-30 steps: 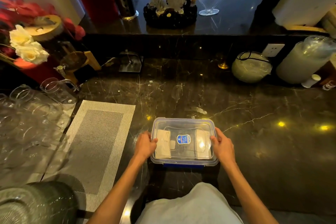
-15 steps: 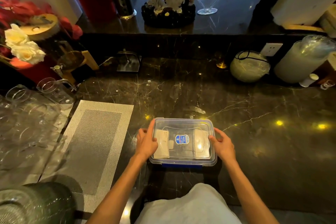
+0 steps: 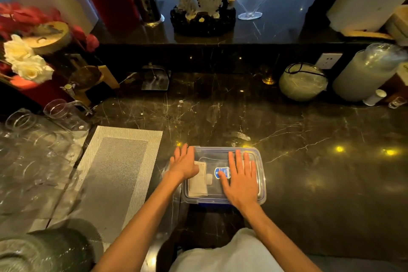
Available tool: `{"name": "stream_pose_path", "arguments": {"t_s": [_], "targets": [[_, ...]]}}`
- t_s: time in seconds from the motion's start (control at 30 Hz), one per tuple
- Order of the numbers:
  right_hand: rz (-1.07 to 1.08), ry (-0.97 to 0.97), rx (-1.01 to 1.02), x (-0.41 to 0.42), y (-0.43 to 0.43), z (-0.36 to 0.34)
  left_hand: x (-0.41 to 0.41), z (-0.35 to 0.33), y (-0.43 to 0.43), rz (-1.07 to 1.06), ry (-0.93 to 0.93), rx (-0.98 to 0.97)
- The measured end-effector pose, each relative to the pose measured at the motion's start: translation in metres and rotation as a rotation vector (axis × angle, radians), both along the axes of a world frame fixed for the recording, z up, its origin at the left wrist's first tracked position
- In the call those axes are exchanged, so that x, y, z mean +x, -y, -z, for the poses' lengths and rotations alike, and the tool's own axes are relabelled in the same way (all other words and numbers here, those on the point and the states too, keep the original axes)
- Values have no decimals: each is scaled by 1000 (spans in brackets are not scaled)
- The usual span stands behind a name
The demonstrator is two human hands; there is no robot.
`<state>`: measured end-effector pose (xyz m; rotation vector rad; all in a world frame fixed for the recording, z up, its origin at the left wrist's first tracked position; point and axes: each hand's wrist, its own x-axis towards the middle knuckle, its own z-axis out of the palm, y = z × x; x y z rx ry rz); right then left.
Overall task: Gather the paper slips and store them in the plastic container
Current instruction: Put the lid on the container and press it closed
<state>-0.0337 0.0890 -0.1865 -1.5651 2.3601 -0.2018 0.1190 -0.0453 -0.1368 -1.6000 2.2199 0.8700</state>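
At a dark marble surface (image 3: 309, 183), we are watching a person closing a plastic container (image 3: 262, 183) that is sitting near the front edge. The right grip (image 3: 241, 180) is lying flat on the clear lid (image 3: 212, 157), fingers straight and spread, closing round nothing. The left grip (image 3: 184, 163) is resting just as flat over the lid's left rim, likewise grasping nothing. We are reading both flat palms as pressure to seat the lid, a judgement rather than something shown. The paper slips (image 3: 198, 185) are lying inside along the container's left wall, under the lid, just beside the left grip and left of the right grip's thumb, where a blue label (image 3: 221, 172) is showing. Whether more slips are lying beneath the right grip, we are unable to tell. A woven placemat (image 3: 114, 172) is lying to the left.
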Motion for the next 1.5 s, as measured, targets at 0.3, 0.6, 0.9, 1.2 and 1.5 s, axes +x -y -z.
{"name": "stream_pose_path", "arguments": {"t_s": [0.3, 0.6, 0.9, 1.2, 1.5], "targets": [[29, -24, -19, 1, 0, 6, -63, -5, 61, 224, 111, 397], [36, -7, -21, 3, -1, 5, -45, 6, 57, 189, -146, 301], [22, 0, -32, 3, -2, 0, -39, 10, 38, 110, -297, 56], [32, -4, -2, 4, -3, -2, -46, 10, 17, -106, -377, -11], [-91, 243, -33, -12, -13, -19, -46, 12, 19, -71, -373, -1]]}}
